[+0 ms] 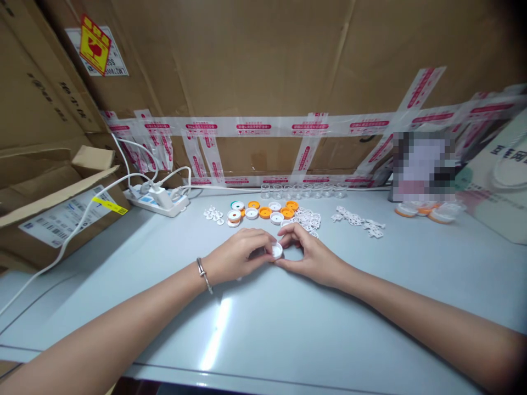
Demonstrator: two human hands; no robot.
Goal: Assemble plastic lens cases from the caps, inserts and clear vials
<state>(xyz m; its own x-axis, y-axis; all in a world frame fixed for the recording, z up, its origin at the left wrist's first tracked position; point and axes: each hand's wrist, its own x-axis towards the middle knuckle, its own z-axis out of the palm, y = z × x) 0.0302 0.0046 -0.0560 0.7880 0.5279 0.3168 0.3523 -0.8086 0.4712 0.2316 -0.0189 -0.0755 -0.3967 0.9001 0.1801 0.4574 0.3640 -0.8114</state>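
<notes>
Between my two hands, just above or on the table, is a small white round cap (276,250) with a raised rim. My left hand (247,249) pinches its left side, thumb and fingers closed in. From the right, my right hand (307,252) curls round it with thumb and index finger at its edge. Right behind the fingers lie orange round caps (265,212) and white round caps (251,213). A heap of thin white openwork pieces (308,218) sits beyond my right hand. Small white parts (213,214) are scattered to the left.
Clear cylindrical cups (304,191) stand in a row at the back. White flat pieces (358,219) lie to the right, near stacked clear-and-orange items (428,211). A power strip (158,200) with cables and an open cardboard box (53,203) are at left. Large taped cardboard (263,66) walls the back.
</notes>
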